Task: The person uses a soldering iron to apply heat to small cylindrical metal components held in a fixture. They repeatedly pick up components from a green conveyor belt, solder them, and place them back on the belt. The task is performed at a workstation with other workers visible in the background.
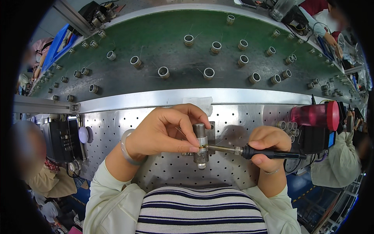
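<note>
The left hand (165,130) is curling over a small metal cylinder (201,145) that is standing upright on a fixture on the perforated steel plate (117,128) — thumb and forefinger are pinching closed at the cylinder's side, where a brass-coloured band is showing, and the other fingers are arching loosely over its rounded grey top. The right hand (269,148) is wrapping shut around the black, smooth handle of a soldering iron (249,151), which is lying almost level; its slim metal shaft is reaching left, and the tip is meeting the cylinder just beside the left thumb.

The plate is shiny, dotted with regular round holes. Beyond its bright curved rim, a green conveyor belt (163,35) is carrying many short metal rings (163,72), scattered well apart, some trailing thin wires. A translucent pink container with a red cap (317,115) is lying on its side to the right, near a cluster of more rings.
</note>
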A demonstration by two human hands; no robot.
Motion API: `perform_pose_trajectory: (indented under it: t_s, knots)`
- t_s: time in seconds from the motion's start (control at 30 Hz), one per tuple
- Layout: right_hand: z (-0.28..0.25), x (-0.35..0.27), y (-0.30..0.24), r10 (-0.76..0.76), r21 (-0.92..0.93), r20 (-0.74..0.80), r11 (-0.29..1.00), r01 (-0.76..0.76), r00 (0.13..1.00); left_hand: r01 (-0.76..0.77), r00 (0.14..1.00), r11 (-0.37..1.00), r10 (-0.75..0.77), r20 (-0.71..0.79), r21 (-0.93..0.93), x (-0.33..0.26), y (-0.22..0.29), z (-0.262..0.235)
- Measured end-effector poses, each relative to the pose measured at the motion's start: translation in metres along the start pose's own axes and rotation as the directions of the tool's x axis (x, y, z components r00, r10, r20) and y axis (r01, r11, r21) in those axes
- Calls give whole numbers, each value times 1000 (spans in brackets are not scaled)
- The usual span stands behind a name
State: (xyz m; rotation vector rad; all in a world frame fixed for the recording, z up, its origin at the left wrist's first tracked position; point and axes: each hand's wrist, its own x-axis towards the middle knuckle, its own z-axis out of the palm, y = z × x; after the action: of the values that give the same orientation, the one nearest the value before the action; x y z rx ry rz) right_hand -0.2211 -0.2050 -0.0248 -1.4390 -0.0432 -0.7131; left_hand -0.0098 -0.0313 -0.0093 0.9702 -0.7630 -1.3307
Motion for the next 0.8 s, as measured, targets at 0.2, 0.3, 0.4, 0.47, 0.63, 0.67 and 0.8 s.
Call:
perform_pose_trajectory:
  t_s: [0.2, 0.3, 0.4, 0.47, 0.63, 0.67, 0.8]
  knots:
    - [-3, 1, 1, -8, -30, 27, 1000, 9, 1000, -1, 1000, 1000, 1, 5, 7, 0, -1, -1]
    - [-3, 0, 0, -11, -36, 38, 999, 12, 999, 3, 1000, 1000, -3, 8, 0, 0, -1, -1]
    - [-4, 2, 0, -27, -58, 60, 998, 30, 998, 28, 999, 1000, -28, 27, -10, 0, -1, -3]
    - [-4, 2, 0, -37, -71, 76, 997, 43, 996, 70, 996, 997, -69, 54, -18, 0, 2, -6]
    - [-5, 2, -1, -53, -108, 85, 992, 62, 995, 161, 986, 982, -163, -18, -98, 1, 6, 3]
    - [-5, 2, -1, -56, -115, 90, 991, 66, 994, 178, 984, 981, -179, -3, -83, 1, 7, 3]
    - [-3, 4, -3, -74, -130, 104, 988, 87, 992, 199, 979, 977, -201, -14, -78, 2, 10, 4]
